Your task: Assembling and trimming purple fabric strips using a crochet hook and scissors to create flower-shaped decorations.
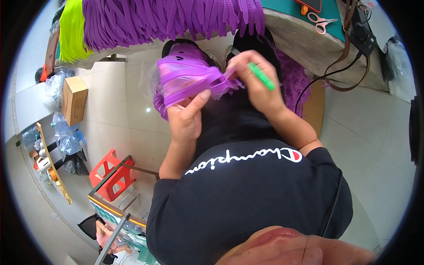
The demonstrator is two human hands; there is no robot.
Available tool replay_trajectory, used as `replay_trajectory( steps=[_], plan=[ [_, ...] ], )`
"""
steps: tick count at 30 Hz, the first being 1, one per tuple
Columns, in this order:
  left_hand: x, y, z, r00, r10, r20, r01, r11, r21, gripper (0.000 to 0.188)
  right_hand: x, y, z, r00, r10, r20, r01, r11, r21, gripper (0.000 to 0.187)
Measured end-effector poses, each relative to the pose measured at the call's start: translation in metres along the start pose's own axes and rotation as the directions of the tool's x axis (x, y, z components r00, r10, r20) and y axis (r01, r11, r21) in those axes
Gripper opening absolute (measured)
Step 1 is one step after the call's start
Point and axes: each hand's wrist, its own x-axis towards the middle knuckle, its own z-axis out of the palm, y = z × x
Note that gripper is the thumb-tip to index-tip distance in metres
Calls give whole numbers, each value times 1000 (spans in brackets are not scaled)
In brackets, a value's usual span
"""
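My left hand (186, 118) is closed on a bunch of purple rubbery straps (181, 79), thumb on the near side. Thin translucent purple film shows between the straps. Against their right end, my right hand (260, 90) is closed, its fingertips pinching a thin purple strip (230, 73). A bright green stick-like tool (261, 76) also sits in that hand, lying across the fingers; its tip is hidden. More purple straps (172, 22) hang in a thick row over the table edge ahead, with lime green ones (73, 31) at their left.
Pink-handled scissors (321, 22) lie on a green mat (282, 5) at the far right, near a hanging brown strap (349, 84) and black cable. Purple scraps (293, 84) heap beside my right leg. A cardboard box (74, 100) and red stool (112, 176) stand left.
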Motion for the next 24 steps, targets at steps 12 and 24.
replay_trajectory(
  steps=[12, 24],
  plan=[
    [11, 74, -120, 972, 186, -144, -215, 952, -219, 50, -53, -113, -290, 95, -653, -751, 736, 554, -389, 14],
    [25, 84, -182, 997, -79, -21, 59, 871, -488, 66, -26, -52, -146, 998, -11, 63, 63, 384, -921, 21]
  ],
)
